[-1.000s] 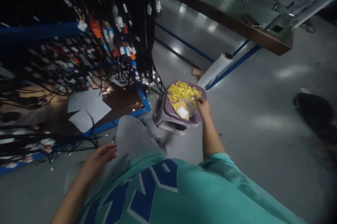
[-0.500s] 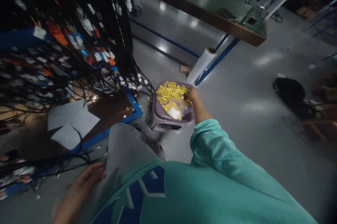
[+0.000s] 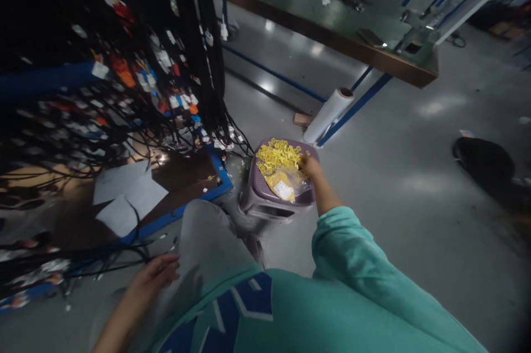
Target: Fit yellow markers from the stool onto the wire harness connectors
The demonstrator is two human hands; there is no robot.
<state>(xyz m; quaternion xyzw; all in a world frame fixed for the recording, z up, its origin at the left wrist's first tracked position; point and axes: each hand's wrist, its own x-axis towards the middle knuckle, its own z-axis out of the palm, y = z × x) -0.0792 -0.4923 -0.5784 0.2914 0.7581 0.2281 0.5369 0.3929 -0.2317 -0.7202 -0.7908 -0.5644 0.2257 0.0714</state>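
Note:
Many small yellow plastic pieces lie in a heap on a purple-topped stool. A clear bag with a white label rests at the near side of the heap, with yellow pieces inside. My right hand reaches to the right edge of the heap; its fingers are bent down at the pieces, and whether they pinch any is hidden. My left hand hangs beside my left knee, fingers loosely curled; a small dark and white item shows near its fingertips, too blurred to make out.
Black cables with white and orange connectors hang at the left above a blue-edged board with white paper sheets. A plastic-wrapped roll leans by the leg of a green-topped table.
The view has shifted, so the stool and table appear lower and farther right. My right hand has moved inward from the stool's right edge to the heap. My left hand stays by the knee.

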